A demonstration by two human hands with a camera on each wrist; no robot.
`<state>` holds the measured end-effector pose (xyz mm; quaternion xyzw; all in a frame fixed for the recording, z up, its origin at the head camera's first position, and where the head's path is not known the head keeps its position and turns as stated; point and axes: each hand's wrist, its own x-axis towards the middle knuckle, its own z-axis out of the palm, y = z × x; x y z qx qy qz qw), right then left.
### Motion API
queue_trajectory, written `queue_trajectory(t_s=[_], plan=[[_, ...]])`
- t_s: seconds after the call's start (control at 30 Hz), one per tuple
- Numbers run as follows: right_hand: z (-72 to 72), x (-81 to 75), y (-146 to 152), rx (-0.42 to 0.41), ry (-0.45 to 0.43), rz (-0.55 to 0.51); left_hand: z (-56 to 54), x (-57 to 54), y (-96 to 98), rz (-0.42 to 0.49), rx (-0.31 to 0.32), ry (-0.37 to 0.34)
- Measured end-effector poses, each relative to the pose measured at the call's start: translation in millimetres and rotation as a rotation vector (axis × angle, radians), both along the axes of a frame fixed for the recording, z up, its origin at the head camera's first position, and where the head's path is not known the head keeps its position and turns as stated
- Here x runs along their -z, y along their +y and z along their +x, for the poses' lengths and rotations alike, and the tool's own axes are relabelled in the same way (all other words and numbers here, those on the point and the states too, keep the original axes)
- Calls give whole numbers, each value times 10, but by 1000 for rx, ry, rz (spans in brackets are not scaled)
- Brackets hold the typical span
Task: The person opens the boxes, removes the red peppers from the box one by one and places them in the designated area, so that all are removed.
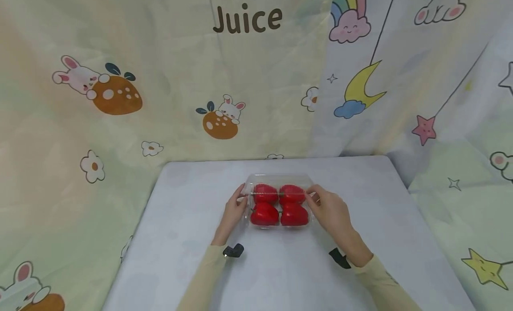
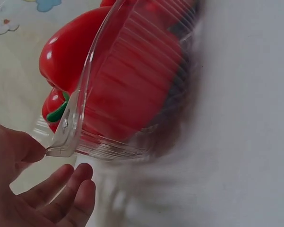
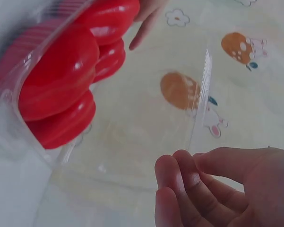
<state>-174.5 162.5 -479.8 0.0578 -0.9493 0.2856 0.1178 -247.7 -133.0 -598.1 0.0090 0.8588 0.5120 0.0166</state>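
Left hand (image 1: 234, 208) pinches the clear container (image 2: 132, 85), right hand (image 1: 331, 209) its lid (image 1: 278, 182); backdrop (image 1: 168, 43) reads "Juice".

Left wrist view: left hand (image 2: 26, 208) edge-cropped; container (image 2: 66, 139) likewise

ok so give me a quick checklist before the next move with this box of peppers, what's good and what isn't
1. Contents: ok, four red peppers sit in the clear base.
2. Left grip: ok, holding a corner of the base.
3. Right grip: ok, pinching the edge of the lid.
4. Lid closed: not ok, it is raised.
5. Lid's join to the base: cannot tell, too faint to make out.
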Motion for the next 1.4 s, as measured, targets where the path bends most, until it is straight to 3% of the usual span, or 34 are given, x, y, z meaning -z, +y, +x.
queue_trajectory(t_s=[0.33, 0.57, 0.97, 1.4], plan=[[-73, -43, 249, 58, 8, -76, -100, -21, 60, -51, 36, -27], [-149, -92, 289, 64, 13, -106, -140, -47, 81, -64, 96, -58], [-251, -134, 322, 31, 11, -151, -199, -24, 93, -79, 131, -102], [-504, -186, 362, 5, 40, -193, -182, -14, 88, -77, 139, -91]])
